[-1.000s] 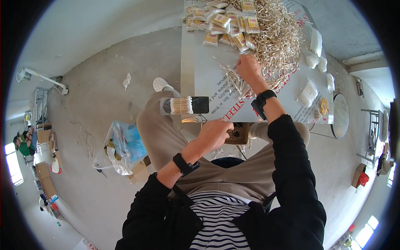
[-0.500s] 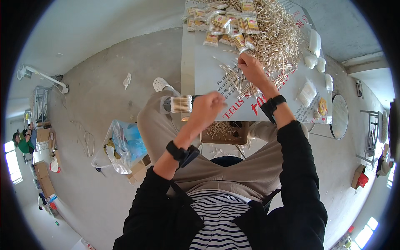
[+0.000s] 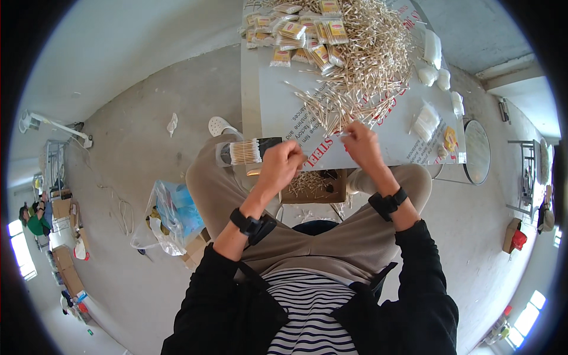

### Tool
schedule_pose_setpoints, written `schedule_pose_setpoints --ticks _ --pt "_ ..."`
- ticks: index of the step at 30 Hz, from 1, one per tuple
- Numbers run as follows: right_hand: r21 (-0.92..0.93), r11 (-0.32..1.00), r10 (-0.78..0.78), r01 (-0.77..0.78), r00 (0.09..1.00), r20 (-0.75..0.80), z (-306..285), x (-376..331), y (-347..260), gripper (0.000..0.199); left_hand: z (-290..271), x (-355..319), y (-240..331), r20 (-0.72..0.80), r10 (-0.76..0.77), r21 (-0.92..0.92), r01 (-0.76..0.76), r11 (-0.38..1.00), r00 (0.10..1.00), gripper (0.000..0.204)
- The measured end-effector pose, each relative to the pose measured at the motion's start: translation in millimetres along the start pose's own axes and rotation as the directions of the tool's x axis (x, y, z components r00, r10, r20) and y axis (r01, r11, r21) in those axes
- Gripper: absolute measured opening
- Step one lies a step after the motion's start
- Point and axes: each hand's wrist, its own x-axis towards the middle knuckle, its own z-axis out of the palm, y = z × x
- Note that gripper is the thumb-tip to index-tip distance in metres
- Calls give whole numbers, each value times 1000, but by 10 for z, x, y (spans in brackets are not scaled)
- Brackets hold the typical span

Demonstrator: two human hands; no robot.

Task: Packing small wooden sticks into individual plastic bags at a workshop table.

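Near the table's front edge, my left hand (image 3: 283,163) has its fingers curled together; whatever is in its fingertips is too blurred to tell. Beside it, at the table's left corner, a clear bag (image 3: 223,155) holds a neat row of cotton swabs (image 3: 245,152). My right hand (image 3: 363,146) is closed in a pinch at the near side of the loose swabs, and what it grips is too small to make out. A large heap of loose cotton swabs (image 3: 378,50) covers the far part of the table, with strays (image 3: 331,109) spread toward me.
Filled swab packets (image 3: 291,31) are piled at the table's far left. White bundles (image 3: 427,121) and a yellow packet (image 3: 451,139) lie along the right side of the table (image 3: 269,106). Under its front edge, a cardboard box (image 3: 313,188) holds swabs. A plastic bag (image 3: 177,207) stands on the floor at left.
My right hand has drawn back from the swab heap toward the table's front edge. My left hand has shifted slightly, and the whole view has moved a little.
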Motion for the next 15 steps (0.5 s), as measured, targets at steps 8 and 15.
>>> schedule_pose_setpoints --ticks 8,15 --pt "-281 907 130 -313 844 -520 54 272 353 60 191 -247 -17 149 -24 178 -2 984 989 25" --pt "-36 928 322 -372 846 -426 -86 615 391 52 -262 -436 -160 -19 51 163 -47 986 998 22"
